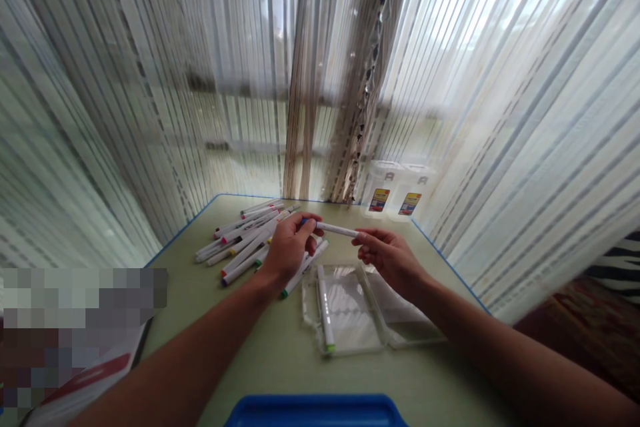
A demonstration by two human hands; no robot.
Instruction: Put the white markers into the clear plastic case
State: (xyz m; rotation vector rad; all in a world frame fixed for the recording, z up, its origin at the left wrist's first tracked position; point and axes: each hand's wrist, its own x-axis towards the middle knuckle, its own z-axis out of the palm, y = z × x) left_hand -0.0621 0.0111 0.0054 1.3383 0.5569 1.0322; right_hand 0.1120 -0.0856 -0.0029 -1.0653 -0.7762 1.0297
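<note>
Handling a blue-ended marker (337,229), left grip (294,240) and right grip (386,250) pinch its ends; the next move likely needs one loosened.

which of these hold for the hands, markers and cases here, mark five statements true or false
1. The left hand and right hand both hold one slim white marker with a blue end. True.
2. The open, rectangular clear plastic case has three markers in it. False: one white marker with a light green end shows in it.
3. The pile of loose white markers is on the right hand's side. False: it is on the left hand's side.
4. Two upright clear plastic cases with colourful labels stand on the pale green tabletop. True.
5. The smooth object at the picture's bottom edge is yellow. False: it is blue.
</note>
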